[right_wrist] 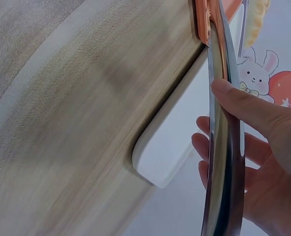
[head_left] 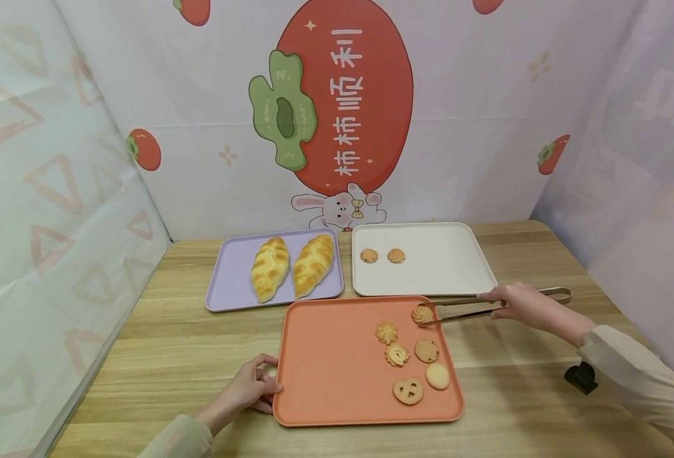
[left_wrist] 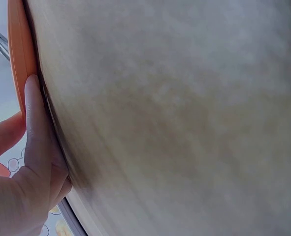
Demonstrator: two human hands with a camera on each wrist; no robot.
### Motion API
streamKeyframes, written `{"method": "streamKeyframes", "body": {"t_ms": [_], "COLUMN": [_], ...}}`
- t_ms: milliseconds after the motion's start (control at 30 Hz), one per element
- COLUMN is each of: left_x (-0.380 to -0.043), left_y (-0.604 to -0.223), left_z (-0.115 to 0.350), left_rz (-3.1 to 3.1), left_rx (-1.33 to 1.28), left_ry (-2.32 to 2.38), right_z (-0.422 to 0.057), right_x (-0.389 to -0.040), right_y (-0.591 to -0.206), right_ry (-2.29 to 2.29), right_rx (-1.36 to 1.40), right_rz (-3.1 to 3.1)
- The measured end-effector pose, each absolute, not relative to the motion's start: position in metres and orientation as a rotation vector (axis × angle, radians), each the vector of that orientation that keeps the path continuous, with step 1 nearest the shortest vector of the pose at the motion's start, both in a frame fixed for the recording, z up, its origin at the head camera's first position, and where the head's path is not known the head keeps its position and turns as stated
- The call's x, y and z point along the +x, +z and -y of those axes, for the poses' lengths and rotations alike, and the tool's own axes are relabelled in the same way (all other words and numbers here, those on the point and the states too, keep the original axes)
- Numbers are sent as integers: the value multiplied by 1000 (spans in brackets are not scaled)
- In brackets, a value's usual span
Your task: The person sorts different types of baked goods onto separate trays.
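Note:
My left hand [head_left: 247, 387] grips the left rim of the orange tray [head_left: 319, 362], thumb and fingers at its edge. In my right hand [head_left: 522, 308] are metal tongs [head_left: 467, 301], reaching in over the tray's right side. Their tips stand on either side of a swirl cookie [head_left: 422, 315] at the tray's far right corner. Nearer me on this tray lie a star-shaped cookie [head_left: 387, 333], a ring-centred cookie [head_left: 396, 355], a round speckled cookie [head_left: 426, 350], a plain round cookie [head_left: 437, 376] and a pretzel-shaped cookie [head_left: 408, 391]. The right wrist view shows thumb and fingers around the tongs [right_wrist: 226, 147].
Behind the orange tray stands a white tray [head_left: 445, 261] with a speckled cookie [head_left: 368, 256] and a swirl cookie [head_left: 396, 256]. Left of it, a purple tray [head_left: 228, 280] carries two bread loaves [head_left: 270, 268]. A printed cloth [head_left: 457, 127] hangs behind the wooden table [head_left: 188, 331].

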State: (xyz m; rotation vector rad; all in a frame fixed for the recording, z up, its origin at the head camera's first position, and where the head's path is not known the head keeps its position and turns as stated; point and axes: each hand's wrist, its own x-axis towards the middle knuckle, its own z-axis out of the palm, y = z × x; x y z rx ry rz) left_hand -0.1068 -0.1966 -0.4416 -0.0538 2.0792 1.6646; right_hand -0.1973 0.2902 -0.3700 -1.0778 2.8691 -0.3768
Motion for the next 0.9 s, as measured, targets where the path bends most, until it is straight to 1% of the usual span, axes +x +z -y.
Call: {"method": "streamKeyframes", "body": {"t_ms": [167,367,700,900], "left_x": [-107,-107,-107,-107], "left_y": [-443,-443,-444,-443], "left_z": [197,197,197,197], "left_rz": [-2089,-2095,-2091,-2078], "left_rx": [-50,-45,-41,-53], "left_ry": [1662,1665,1667,1665], "right_z": [-293,-296,-297,-300], "right_x": [-198,-198,-197,-199], "right_y": [-372,-373,-373,-373], "right_ry": [-416,-439,-530,-539], "right_rx": [-1111,-1081,-920,-916], "right_rz": [-2861,-2858,-2856,-2866]}}
